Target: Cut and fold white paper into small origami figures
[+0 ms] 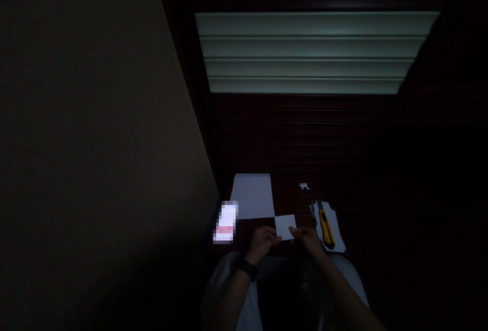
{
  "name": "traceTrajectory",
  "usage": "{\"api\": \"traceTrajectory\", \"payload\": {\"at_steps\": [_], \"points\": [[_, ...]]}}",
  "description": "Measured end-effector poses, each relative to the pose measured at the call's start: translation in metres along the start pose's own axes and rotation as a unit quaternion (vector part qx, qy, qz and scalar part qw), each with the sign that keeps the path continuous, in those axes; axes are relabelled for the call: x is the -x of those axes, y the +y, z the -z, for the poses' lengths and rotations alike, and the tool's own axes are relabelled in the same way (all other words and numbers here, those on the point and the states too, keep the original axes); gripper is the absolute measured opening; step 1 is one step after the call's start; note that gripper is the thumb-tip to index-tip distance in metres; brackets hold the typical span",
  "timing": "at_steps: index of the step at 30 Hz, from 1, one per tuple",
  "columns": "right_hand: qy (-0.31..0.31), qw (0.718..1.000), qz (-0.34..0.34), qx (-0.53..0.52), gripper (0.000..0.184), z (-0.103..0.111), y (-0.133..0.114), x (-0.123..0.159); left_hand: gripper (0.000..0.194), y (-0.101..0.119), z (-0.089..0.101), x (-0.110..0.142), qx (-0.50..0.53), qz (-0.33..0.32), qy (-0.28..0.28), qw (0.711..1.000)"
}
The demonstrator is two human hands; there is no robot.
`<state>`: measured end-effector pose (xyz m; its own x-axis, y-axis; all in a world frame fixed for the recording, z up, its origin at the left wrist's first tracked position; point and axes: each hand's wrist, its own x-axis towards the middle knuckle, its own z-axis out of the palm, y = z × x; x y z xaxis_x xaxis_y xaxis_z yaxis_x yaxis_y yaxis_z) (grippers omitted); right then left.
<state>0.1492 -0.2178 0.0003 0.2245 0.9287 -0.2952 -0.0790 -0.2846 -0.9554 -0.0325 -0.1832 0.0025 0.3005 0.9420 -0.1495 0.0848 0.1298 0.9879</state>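
Observation:
A small white square of paper (285,226) is held between my two hands near the front of the dark table. My left hand (264,241) pinches its lower left corner, a dark band around the wrist. On the right edge, the thumb of my right hand (308,238) lies on top of the paper, with the other fingers partly hidden. A larger white sheet (252,196) lies flat beyond my left hand, close to the square's upper left corner. Beside my right hand, a yellow utility knife (326,230) rests on white paper (338,229).
A bright pixelated phone-like screen (225,223) is at the left, by the wall (114,117). A small torn paper scrap (304,186) lies farther back. A thin dark tool (313,211) is beside the knife. Pale horizontal slats (312,54) show beyond. The room is very dim.

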Motion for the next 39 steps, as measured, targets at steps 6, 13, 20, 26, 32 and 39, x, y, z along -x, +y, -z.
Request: {"api": "traceTrajectory", "payload": {"at_steps": [6, 13, 20, 26, 32, 39], "points": [[0.033, 0.999, 0.009, -0.010, 0.041, 0.008, 0.000, -0.003, 0.039, 0.004, 0.005, -0.002, 0.011, -0.008, 0.044, 0.999], [-0.019, 1.000, 0.016, 0.002, 0.042, -0.006, 0.002, 0.004, 0.045, 0.000, -0.003, 0.002, -0.012, -0.030, 0.033, 0.999], [-0.047, 0.999, 0.007, -0.001, 0.043, -0.008, -0.005, 0.011, 0.049, -0.005, -0.003, 0.001, -0.013, -0.026, 0.042, 0.999], [-0.061, 0.998, 0.013, -0.012, 0.040, -0.008, -0.004, 0.011, 0.042, -0.007, 0.003, 0.000, -0.022, -0.033, 0.084, 0.996], [-0.078, 0.987, 0.141, -0.001, 0.081, -0.010, -0.002, 0.009, 0.043, -0.010, 0.006, -0.003, -0.008, -0.015, 0.117, 0.993], [-0.054, 0.902, 0.337, 0.265, 0.091, -0.014, 0.000, 0.015, 0.048, -0.011, -0.003, 0.000, 0.033, 0.023, 0.067, 0.997]]}}
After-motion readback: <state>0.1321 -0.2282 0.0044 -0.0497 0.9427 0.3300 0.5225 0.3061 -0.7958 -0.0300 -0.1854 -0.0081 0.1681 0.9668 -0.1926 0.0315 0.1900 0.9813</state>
